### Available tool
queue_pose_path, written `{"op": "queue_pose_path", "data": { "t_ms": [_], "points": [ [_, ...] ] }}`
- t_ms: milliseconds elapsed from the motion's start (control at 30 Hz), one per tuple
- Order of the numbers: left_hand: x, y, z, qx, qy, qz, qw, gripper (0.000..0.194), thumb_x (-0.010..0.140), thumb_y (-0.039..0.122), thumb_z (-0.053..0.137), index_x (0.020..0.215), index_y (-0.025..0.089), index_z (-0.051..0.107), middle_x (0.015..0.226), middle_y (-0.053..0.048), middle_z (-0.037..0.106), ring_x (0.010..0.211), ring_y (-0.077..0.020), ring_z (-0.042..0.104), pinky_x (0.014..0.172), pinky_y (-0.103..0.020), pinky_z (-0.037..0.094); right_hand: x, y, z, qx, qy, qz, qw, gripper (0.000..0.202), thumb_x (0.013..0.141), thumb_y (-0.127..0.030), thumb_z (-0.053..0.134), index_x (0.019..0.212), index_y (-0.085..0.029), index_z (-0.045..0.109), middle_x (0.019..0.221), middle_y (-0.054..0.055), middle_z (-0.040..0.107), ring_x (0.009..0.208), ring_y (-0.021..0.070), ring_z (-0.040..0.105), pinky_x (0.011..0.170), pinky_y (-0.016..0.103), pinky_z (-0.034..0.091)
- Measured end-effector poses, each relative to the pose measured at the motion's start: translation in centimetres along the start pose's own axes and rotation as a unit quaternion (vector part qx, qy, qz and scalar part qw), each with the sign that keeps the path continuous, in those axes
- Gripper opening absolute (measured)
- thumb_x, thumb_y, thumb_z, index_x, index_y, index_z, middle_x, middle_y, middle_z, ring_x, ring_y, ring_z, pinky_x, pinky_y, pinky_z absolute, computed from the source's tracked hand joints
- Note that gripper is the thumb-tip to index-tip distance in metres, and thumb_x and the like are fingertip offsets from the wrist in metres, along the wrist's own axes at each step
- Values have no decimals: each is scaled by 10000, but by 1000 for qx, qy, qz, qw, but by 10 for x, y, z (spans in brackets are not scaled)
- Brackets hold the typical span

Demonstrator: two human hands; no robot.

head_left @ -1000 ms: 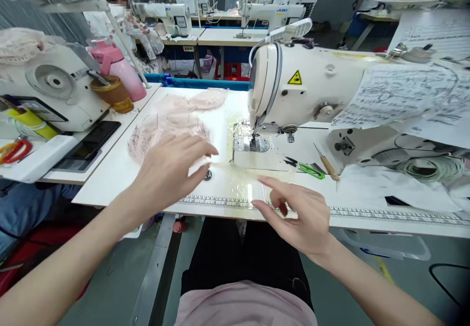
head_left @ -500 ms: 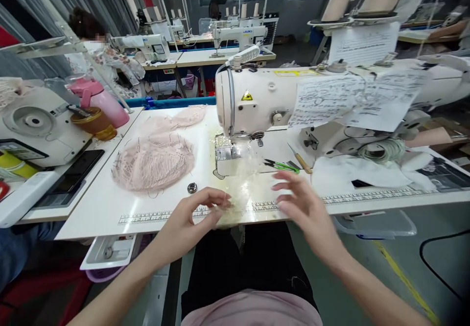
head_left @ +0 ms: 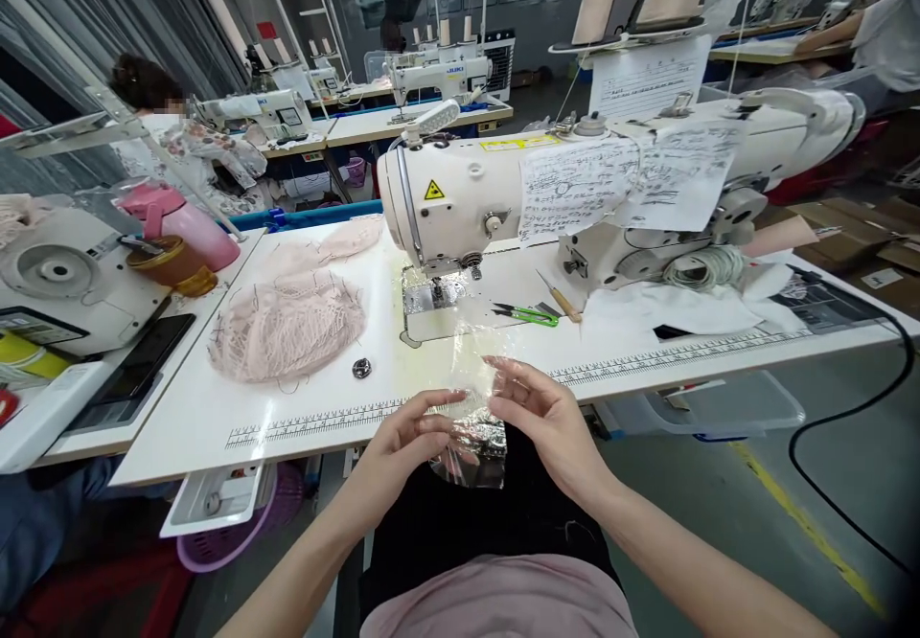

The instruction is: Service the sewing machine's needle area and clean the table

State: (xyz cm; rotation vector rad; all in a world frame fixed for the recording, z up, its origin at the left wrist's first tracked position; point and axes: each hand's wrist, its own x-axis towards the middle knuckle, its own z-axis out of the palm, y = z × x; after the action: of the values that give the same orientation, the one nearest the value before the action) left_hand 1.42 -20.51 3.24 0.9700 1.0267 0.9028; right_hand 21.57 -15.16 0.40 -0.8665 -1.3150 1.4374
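A crinkled, shiny sheet of clear plastic film (head_left: 490, 442) hangs over the front edge of the sewing table, between my hands. My left hand (head_left: 409, 439) has its fingers closed on the film's left side. On the other side, my right hand (head_left: 540, 410) pinches the film's right edge between thumb and fingers. Beyond them stands a white sewing machine (head_left: 460, 188), its needle area (head_left: 440, 291) just past the film. Green-handled thread snips (head_left: 532, 314) and a wooden-handled awl (head_left: 564, 303) lie right of the needle area.
Pale pink lace pieces (head_left: 287, 327) and a metal bobbin case (head_left: 361, 368) lie on the left. A ruler strip (head_left: 309, 424) runs along the front edge. White cloth (head_left: 625, 317) is at right; an open drawer (head_left: 216, 499) juts out below left. Another person (head_left: 187, 140) sits beyond.
My hands have moved closer together and now grip the clear film, which has come over the table's front edge. The camera view has shifted slightly to the right.
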Motion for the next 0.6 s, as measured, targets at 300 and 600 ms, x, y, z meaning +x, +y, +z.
{"op": "queue_pose_path", "data": {
  "t_ms": [300, 600],
  "points": [
    [7, 2, -3, -140, -85, -52, 985, 454, 871, 498, 698, 1187, 173, 682, 1032, -114, 746, 922, -247, 732, 856, -385, 601, -1, -15, -17, -352, -132, -387, 842, 338, 938, -22, 492, 1091, -226, 714, 1066, 82, 557, 951, 133, 603, 780, 262, 566],
    [26, 13, -3, 56, -5, 8, 998, 160, 870, 234, 714, 1010, 162, 680, 888, -24, 709, 790, -131, 685, 744, -246, 574, 13, -32, -32, -401, -197, -371, 814, 427, 895, -28, 451, 1184, -257, 668, 1122, 100, 629, 987, 197, 644, 757, 338, 568]
  ]
}}
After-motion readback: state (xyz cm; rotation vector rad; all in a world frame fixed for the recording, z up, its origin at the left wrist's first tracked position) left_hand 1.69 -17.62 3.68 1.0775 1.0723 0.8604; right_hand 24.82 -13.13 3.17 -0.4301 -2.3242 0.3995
